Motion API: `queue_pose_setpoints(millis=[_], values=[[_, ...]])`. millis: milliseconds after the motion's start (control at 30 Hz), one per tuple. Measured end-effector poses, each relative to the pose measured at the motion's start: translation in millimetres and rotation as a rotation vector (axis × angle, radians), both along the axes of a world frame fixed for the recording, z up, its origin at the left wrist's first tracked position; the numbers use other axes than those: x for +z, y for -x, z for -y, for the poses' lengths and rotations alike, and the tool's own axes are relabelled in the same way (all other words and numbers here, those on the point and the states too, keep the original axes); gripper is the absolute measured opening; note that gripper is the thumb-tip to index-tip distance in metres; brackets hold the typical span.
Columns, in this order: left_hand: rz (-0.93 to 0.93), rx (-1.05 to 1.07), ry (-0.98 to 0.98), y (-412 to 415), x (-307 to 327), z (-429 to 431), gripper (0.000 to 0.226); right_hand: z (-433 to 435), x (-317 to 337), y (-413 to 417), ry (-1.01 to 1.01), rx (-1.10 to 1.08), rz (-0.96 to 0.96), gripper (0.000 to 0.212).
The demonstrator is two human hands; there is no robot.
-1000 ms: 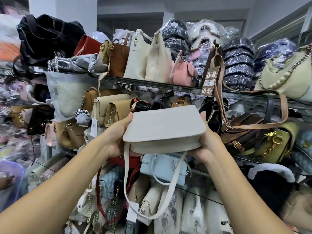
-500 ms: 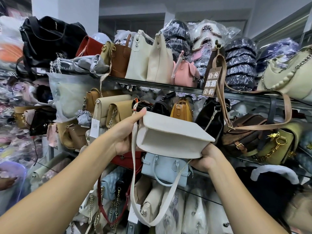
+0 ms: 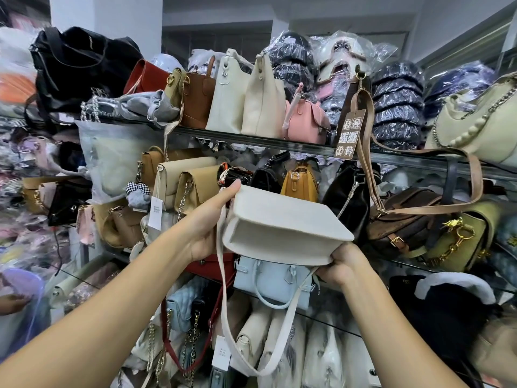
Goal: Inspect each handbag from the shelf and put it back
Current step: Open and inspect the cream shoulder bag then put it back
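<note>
The cream handbag (image 3: pixel 282 228) is held just below the upper glass shelf (image 3: pixel 279 144). It is tilted, with its long axis running from upper left to lower right. Its left end is gripped by the left hand (image 3: pixel 208 222) and its lower right corner by the right hand (image 3: pixel 340 264). The strap (image 3: pixel 223 303) hangs looped beneath. Shelved bags (image 3: pixel 299 183) are crowded close behind, seemingly untouched.

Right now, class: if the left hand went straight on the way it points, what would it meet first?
Probably the scarf-wrapped black bag just beyond the left hand; depth is unclear.
</note>
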State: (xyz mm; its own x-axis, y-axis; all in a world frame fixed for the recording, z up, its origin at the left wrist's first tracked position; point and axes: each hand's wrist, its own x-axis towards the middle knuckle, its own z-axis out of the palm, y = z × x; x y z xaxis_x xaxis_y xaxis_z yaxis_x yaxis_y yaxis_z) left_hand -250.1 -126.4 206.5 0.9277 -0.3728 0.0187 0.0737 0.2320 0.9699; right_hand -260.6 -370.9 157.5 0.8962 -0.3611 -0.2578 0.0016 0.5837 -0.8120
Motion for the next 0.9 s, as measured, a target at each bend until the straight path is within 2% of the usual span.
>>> queue_pose_setpoints(millis=[133, 167, 267, 333, 400, 500, 600, 700, 767, 900], values=[[0.027, 0.141, -0.145, -11.2, -15.6, -1.5, 0.054, -10.8, 13.1, 9.8, 0.108, -0.089, 0.25, 0.025], [0.055, 0.201, -0.211, -14.0, -18.9, -1.4, 0.061, -15.2, 16.0, 13.4, 0.198, -0.136, 0.281, 0.032], [0.138, 0.317, -0.405, -15.4, -22.1, 1.9, 0.099, -25.4, 17.0, 15.5, 0.435, -0.311, 0.389, 0.051], [0.175, 0.298, -0.432, -5.8, -17.6, 9.5, 0.092, -29.1, 14.7, 12.6, 0.506, -0.418, 0.451, 0.063], [0.187, 0.2, -0.411, 0.8, -15.1, 19.2, 0.085, -32.9, 13.3, 10.6, 0.608, -0.491, 0.494, 0.07], [0.171, 0.014, -0.284, 8.6, -12.7, 35.3, 0.104, -47.4, 16.3, 18.3, 0.763, -0.56, 0.562, 0.061], [0.121, -0.012, -0.132, 0.0, -14.2, 46.9, 0.114, -65.8, 17.3, 30.9, 0.857, -0.532, 0.7, 0.056], [0.111, -0.063, -0.055, 10.0, -11.2, 47.9, 0.099, -73.4, 19.1, 35.6, 0.912, -0.487, 0.787, 0.045], [0.163, -0.062, -0.026, 18.1, -6.9, 47.6, 0.073, -74.3, 21.5, 36.9, 0.91, -0.459, 0.815, 0.041], [0.166, 0.015, 0.156, 7.4, -3.7, 44.8, 0.075, -78.0, 28.2, 43.0, 0.849, -0.352, 0.832, 0.027]])
